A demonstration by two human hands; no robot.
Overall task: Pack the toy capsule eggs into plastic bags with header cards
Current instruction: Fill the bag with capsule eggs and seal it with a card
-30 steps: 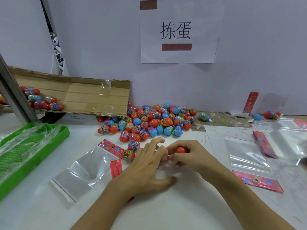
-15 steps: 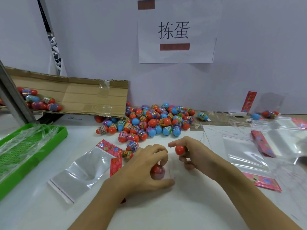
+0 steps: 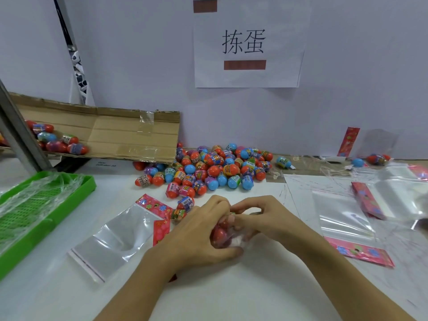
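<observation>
Eggs (image 3: 220,234), red ones, sit inside a small clear bag (image 3: 234,242) at the centre of the white table (image 3: 220,293), and both hands close around that bag. From the 8 o'clock side the left hand (image 3: 196,235) curls over it, thumb pressed along its near edge. From 4 o'clock the right hand (image 3: 261,218) meets it, fingertips (image 3: 231,220) pinching at the bag's top; whether they also hold an egg cannot be told.

At 10 o'clock from the grip two loose eggs (image 3: 185,203) lie just beside the left knuckles, touching the pink header card (image 3: 154,205) of an empty flat bag (image 3: 113,239) that stretches toward 8 o'clock. At 12 o'clock the big pile of eggs (image 3: 208,169) spreads along the wall. Further to 9 o'clock a green tray (image 3: 76,193) holds crumpled film, and behind it a cardboard flap (image 3: 115,135) carries a few more eggs. At 3 o'clock more empty bags with header cards (image 3: 342,221) lie flat. High at 12 o'clock a paper sign (image 3: 247,42) hangs on the wall.
</observation>
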